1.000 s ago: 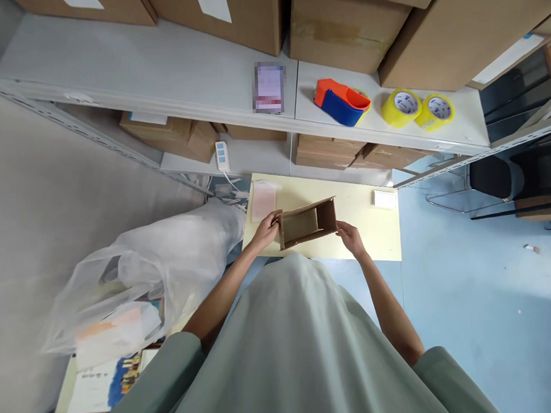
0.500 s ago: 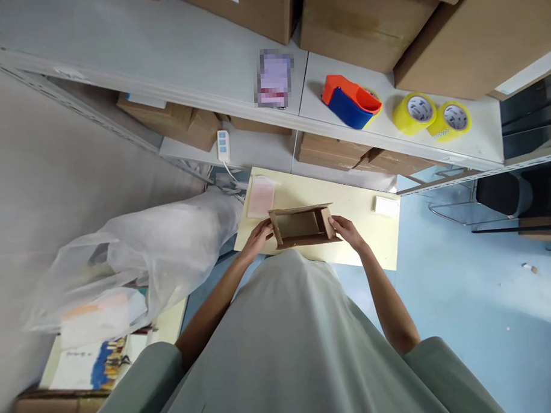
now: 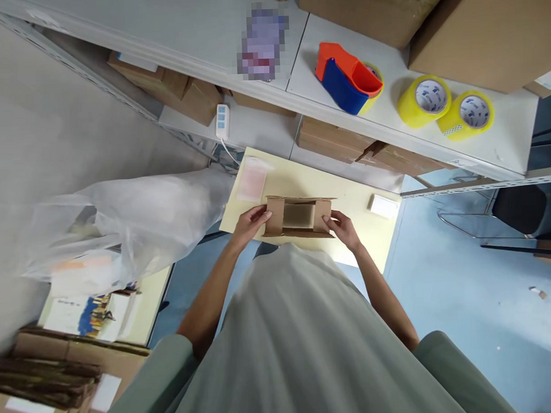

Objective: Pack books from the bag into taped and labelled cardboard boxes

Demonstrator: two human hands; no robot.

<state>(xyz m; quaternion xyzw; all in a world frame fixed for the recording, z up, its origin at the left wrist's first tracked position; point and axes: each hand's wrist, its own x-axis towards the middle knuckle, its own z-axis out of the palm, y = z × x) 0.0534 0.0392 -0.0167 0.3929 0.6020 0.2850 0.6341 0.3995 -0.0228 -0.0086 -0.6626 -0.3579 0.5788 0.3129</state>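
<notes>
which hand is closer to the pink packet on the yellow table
Left. The left hand grips one end of the cardboard box, right by the pink packet; the right hand holds the opposite end.

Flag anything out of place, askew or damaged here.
Little stands out. A small scrap lies on the blue floor at the right, and a big plastic bag slumps beside the yellow table at its left edge. The box between the left hand and right hand sits level and looks undamaged.
</notes>
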